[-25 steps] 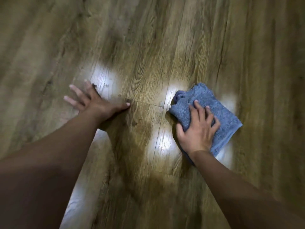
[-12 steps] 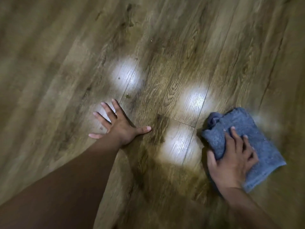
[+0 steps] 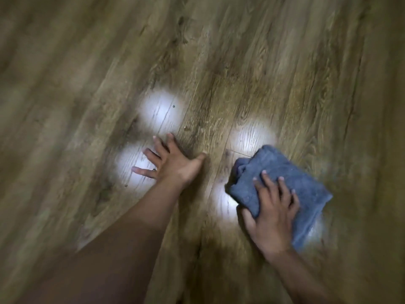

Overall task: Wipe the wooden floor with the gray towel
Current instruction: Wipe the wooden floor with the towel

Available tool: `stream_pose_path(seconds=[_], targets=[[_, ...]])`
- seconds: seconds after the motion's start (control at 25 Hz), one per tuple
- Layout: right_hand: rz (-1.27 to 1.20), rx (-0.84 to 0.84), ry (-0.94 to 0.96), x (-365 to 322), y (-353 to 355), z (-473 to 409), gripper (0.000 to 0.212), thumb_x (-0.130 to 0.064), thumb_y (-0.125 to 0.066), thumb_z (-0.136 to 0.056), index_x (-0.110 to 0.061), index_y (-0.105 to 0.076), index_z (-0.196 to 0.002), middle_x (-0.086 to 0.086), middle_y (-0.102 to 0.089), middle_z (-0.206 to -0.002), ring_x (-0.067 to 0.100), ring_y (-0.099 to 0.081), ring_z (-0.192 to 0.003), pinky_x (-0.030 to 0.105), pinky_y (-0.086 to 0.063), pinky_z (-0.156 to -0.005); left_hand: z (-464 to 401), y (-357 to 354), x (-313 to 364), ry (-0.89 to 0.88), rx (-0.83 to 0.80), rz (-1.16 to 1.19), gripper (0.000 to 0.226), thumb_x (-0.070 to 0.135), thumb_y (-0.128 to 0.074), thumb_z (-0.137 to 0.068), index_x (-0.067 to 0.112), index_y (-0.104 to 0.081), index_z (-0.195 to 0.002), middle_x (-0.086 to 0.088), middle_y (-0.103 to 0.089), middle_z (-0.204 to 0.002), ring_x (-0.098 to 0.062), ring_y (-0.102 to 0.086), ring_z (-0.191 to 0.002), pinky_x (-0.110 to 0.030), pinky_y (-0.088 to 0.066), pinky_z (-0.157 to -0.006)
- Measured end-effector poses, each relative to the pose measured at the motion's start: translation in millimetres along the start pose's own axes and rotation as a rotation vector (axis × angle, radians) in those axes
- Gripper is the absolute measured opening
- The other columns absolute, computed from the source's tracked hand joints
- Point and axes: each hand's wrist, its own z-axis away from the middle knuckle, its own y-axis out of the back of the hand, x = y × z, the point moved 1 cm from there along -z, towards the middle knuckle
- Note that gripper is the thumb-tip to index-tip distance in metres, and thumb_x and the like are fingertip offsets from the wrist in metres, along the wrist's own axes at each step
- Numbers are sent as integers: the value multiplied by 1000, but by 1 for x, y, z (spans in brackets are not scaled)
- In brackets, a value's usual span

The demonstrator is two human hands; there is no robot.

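Gray towel (image 3: 291,178) is down on the wooden floor (image 3: 252,69), right of centre, and that is where our action sits. Starting at the left, the boards run off diagonally and blur out toward the edge. Moving in, we pick up our left arm reaching up from the lower left, and our left hand (image 3: 173,163) is planted flat on the planks, fingers fanned wide, thumb stretched out to the right, gripping nothing at all. There's a ring (image 3: 154,169) on one of those fingers. Bright patches of reflected light (image 3: 162,116) sit just above and beside that hand, with a few dark specks (image 3: 173,106) showing in the glare. Crossing a plank seam, we reach the towel itself, folded into a thick pad, its left end bunched and rumpled, lying just beside another bright patch. On top of it is our right hand (image 3: 271,213), palm down and fingers spread over the cloth, thumb hooked around the towel's near left edge, pressing it against the floor. The towel's far right corner pokes out past the fingers, and beyond it the boards blur again.
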Motion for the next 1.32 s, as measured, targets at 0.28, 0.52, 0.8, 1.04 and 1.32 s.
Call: stream_pose_path(seconds=[0.28,0.52,0.8,1.04,1.32], targets=[[121,-42,409,-22,-25,-5,75,-57,-56,-71,-24,-47,-138,0,-43,-154,37,-33,-143,62,-25,-109,-34,43,-151,35,651,27,54,44,-38,-93,19,-50,-140,-13,-39,-155,-35,-27,-147,-69,-9,-118],[74,26,303,-84,-27,-140,73,-54,-50,-73,-18,-50,-136,0,-42,-154,37,-33,-140,59,-24,-109,-40,38,-150,18,656,-21,50,42,-42,-94,24,-52,-139,-7,-39,-157,-33,-25,-150,-65,-7,-119],[9,109,99,-148,-37,-225,65,-46,-60,-80,-22,-44,-139,-1,-40,-154,34,-29,-142,61,-19,-112,-43,35,-151,15,697,-23,47,43,-39,-95,29,-47,-139,-5,-38,-156,-32,-23,-150,-68,-7,-119],[28,-77,383,-152,-40,-93,79,-49,-64,-71,-21,-49,-142,0,-38,-158,35,-28,-145,60,-17,-116,-43,35,-151,13,702,-6,48,42,-40,-95,28,-47,-140,-6,-38,-156,-33,-22,-150,-68,-7,-118],[151,-167,673,-128,-42,-35,89,-54,-79,-58,-22,-55,-137,2,-47,-152,36,-37,-139,58,-26,-107,-45,33,-154,-5,732,8,47,41,-42,-93,26,-48,-137,-7,-39,-155,-34,-24,-149,-69,-9,-117]])
